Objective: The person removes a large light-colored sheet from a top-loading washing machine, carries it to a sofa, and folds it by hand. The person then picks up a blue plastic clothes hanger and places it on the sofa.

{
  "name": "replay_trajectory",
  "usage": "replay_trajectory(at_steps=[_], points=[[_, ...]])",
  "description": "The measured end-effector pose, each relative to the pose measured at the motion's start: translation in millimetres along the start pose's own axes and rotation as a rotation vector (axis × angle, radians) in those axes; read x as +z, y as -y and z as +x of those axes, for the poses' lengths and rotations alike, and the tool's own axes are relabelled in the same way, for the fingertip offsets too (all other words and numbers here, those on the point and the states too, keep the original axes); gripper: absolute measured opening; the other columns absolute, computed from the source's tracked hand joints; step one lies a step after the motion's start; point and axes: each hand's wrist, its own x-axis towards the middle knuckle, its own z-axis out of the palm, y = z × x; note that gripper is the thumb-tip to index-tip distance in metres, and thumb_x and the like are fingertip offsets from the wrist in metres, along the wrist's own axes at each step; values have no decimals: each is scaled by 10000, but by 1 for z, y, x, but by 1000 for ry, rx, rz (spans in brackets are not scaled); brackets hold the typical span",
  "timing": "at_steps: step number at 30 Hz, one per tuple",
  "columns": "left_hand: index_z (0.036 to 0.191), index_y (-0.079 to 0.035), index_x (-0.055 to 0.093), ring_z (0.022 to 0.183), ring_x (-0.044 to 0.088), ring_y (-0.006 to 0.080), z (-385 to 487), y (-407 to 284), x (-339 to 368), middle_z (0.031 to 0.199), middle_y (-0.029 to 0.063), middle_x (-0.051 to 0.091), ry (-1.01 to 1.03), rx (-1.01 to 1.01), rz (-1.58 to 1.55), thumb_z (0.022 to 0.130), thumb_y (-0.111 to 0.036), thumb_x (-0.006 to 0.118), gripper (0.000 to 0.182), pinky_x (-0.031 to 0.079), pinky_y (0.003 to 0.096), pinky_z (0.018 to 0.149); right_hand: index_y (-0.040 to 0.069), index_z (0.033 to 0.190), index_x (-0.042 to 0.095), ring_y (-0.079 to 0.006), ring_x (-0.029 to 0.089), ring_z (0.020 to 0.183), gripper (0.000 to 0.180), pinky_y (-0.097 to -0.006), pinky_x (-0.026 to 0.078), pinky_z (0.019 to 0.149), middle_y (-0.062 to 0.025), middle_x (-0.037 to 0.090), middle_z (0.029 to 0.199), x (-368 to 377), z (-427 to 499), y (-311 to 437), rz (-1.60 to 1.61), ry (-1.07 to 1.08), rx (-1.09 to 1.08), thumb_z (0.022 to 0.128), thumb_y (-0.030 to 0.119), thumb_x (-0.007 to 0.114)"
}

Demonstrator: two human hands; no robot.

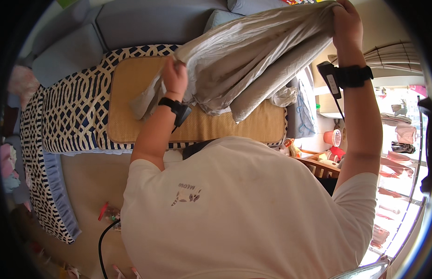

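A large crumpled grey-beige cloth (pixel 243 59) is stretched between my two hands above the sofa seat. My left hand (pixel 175 77) grips its edge near the middle of the view. Higher up, at the top right, my right hand (pixel 347 26) holds a gathered part of the same cloth. Folds hang down between the hands, and a loose part trails to the left of my left wrist. Below lies a tan woven mat (pixel 132 104) on a navy-and-cream patterned sofa cover (pixel 73 108). The cloth hides part of the mat.
Grey back cushions (pixel 160 22) line the sofa's far side. A blue-grey cushion (pixel 67 55) leans at the left. Right of the mat are folded fabrics, a pink basket (pixel 332 137) and a wooden-railed crib or box (pixel 317 166). A red-lidded jar (pixel 109 213) lies on the floor.
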Motion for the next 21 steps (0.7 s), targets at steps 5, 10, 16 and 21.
replay_trajectory(at_steps=[5,10,16,21], points=[[1055,-66,550,792,629,257,-73,-38,48,954,103,594,307,416,238,673,-536,740,634,528,365,633,67,730,538,-99,418,545,127,-264,331,481,5,464,607,23,-5,30,137,66,-42,795,32,434],[1066,-88,585,895,626,300,-73,-26,79,1004,138,633,253,-112,378,785,-349,669,393,514,408,725,69,740,539,-95,407,555,109,-261,335,495,9,455,609,10,11,19,88,88,-136,802,42,454],[921,-54,684,819,641,287,33,8,-37,945,112,673,299,-142,277,793,-221,689,210,511,379,731,48,941,623,-35,472,711,153,-176,369,634,40,554,781,-49,39,-22,118,128,-142,811,37,542],[971,-128,657,872,601,280,98,-3,-70,978,54,615,-121,266,658,789,-227,681,208,503,397,710,68,1050,625,-106,543,802,229,-221,420,735,-15,608,883,-84,40,6,-96,-146,-72,843,100,532]])
